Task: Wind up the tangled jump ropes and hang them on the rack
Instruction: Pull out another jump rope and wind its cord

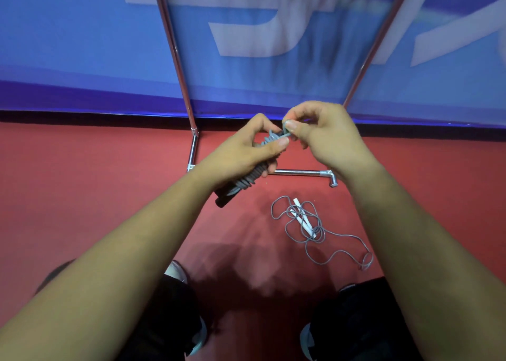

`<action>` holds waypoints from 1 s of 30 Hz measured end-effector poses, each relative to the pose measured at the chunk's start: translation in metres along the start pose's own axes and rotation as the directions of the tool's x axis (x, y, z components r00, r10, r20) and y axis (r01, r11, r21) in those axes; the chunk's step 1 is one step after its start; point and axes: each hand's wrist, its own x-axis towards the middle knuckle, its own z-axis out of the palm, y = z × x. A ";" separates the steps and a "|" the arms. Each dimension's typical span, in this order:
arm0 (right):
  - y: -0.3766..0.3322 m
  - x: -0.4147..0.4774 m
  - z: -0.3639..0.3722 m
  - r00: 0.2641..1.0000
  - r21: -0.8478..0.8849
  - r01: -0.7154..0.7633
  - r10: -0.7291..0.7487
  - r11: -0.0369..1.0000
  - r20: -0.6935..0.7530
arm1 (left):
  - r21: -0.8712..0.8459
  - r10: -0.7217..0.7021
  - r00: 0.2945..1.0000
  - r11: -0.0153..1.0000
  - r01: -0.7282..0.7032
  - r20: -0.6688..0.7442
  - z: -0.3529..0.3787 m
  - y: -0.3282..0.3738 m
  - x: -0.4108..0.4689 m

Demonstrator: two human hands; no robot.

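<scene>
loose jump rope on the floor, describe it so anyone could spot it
On the red floor, near the chrome rack's base bar, lies a sprawled grey cord with white handles. The other rope is wound round black handles in the left hand.

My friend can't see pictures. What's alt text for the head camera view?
The left hand grips a wound grey jump rope while the right hand pinches its end. A tangled rope with white handles lies on the red floor near a metal rack.
</scene>
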 end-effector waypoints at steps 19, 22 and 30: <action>-0.151 0.028 -0.103 0.948 0.167 0.123 -0.067 0.978 -0.311 | 0.075 0.187 0.959 0.982 -0.175 -0.213 0.010 0.190 0.017; -0.179 0.039 -0.124 0.946 0.133 0.176 -0.130 0.975 -0.296 | 0.122 0.318 0.915 0.947 -0.296 -0.247 0.015 0.210 0.026; -0.218 0.078 -0.160 0.894 0.072 0.235 -0.187 0.969 -0.408 | 0.066 0.354 0.923 0.935 -0.348 -0.152 0.000 0.259 0.060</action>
